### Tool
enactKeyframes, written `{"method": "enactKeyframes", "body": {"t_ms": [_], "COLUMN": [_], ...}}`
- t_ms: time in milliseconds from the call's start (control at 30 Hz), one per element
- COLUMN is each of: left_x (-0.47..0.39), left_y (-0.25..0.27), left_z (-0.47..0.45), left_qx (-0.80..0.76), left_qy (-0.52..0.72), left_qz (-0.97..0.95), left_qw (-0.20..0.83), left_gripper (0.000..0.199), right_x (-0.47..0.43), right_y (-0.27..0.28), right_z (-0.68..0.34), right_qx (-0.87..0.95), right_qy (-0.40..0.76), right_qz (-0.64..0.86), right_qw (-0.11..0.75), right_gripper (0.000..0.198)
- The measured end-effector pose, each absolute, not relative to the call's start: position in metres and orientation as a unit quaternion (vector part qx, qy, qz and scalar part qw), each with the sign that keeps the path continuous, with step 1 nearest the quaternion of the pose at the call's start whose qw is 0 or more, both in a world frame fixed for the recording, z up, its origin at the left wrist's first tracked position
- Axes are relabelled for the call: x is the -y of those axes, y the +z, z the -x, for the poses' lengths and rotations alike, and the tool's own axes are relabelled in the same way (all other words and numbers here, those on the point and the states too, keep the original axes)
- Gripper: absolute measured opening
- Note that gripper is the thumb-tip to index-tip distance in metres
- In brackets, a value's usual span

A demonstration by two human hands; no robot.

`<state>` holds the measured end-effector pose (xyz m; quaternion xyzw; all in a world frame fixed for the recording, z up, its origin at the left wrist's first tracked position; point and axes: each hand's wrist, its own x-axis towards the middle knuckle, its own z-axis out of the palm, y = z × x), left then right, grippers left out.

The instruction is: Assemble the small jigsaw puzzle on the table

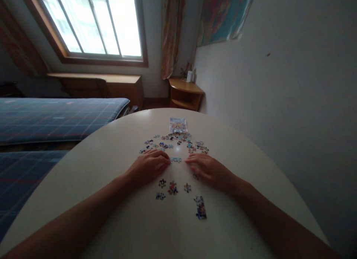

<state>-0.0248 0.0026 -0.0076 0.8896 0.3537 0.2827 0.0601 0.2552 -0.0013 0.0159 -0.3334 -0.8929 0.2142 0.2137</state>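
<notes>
A short strip of joined jigsaw pieces, light blue and white, lies flat on the table between my hands. My left hand rests at the strip's left end, its fingers closed and the tips on that edge. Just right of the strip, my right hand lies with its fingers stretched out and apart, and nothing shows in it. A jigsaw piece is partly hidden under the right hand. Nearer me are loose pieces, a joined red cluster and a larger joined section.
Beyond my hands, several loose jigsaw pieces are scattered in an arc on the white round table. A small picture sheet lies behind them. A plaid bed stands at left, a wall at right.
</notes>
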Motion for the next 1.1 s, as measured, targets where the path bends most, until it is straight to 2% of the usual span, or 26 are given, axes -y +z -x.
{"method": "enactKeyframes", "body": {"t_ms": [167, 300, 567, 667, 833, 933, 1100], "left_x": [-0.003, -0.003, -0.004, -0.003, -0.003, -0.004, -0.006], "left_y": [-0.008, -0.010, -0.011, -0.010, -0.010, -0.011, -0.013], "left_z": [0.024, 0.025, 0.026, 0.026, 0.025, 0.025, 0.026], "left_qx": [-0.363, -0.361, -0.359, -0.359, -0.365, -0.365, -0.362], "left_qy": [0.281, 0.284, 0.286, 0.287, 0.282, 0.280, 0.282], "left_qz": [-0.887, -0.887, -0.886, -0.886, -0.884, -0.884, -0.886], "left_qw": [0.054, 0.057, 0.062, 0.063, 0.075, 0.077, 0.073], "left_gripper": [0.014, 0.014, 0.014, 0.014, 0.014, 0.014, 0.014], "right_x": [0.002, 0.002, 0.001, -0.001, -0.012, -0.024, -0.050], "right_y": [0.023, 0.021, 0.018, 0.014, 0.006, 0.009, 0.016], "right_z": [-0.267, -0.268, -0.267, -0.266, -0.261, -0.253, -0.233], "right_qx": [0.906, 0.904, 0.902, 0.891, 0.852, 0.837, 0.835], "right_qy": [0.232, 0.233, 0.238, 0.240, 0.141, 0.107, 0.058], "right_qz": [0.305, 0.304, 0.294, 0.301, 0.405, 0.463, 0.524], "right_qw": [0.182, 0.190, 0.209, 0.242, 0.300, 0.273, 0.156], "right_gripper": [0.019, 0.010, 0.012, 0.012, 0.013, 0.023, 0.034]}}
